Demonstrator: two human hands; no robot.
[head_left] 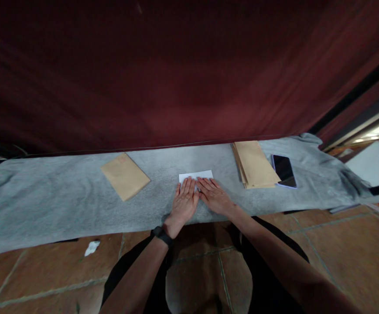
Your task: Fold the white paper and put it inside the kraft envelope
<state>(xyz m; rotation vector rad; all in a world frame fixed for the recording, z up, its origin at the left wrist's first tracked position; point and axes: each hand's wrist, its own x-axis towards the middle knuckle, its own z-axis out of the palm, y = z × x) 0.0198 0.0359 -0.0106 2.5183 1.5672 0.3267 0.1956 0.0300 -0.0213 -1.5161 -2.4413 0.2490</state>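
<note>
A small white sheet of paper [196, 175] lies on the grey cloth-covered table [61, 205], near its middle. My left hand [184, 203] rests flat with its fingers on the sheet's lower left part. My right hand [214, 196] lies flat beside it, fingers pressing the sheet's lower right part. Both palms face down and hold nothing. A black band sits on my left wrist [162, 236].
A single brown envelope [125, 175] lies to the left. A stack of brown envelopes [254, 164] sits to the right, with a dark phone [284, 170] beside it. A dark red curtain [176, 69] hangs behind the table. Tiled floor [339, 248] lies below.
</note>
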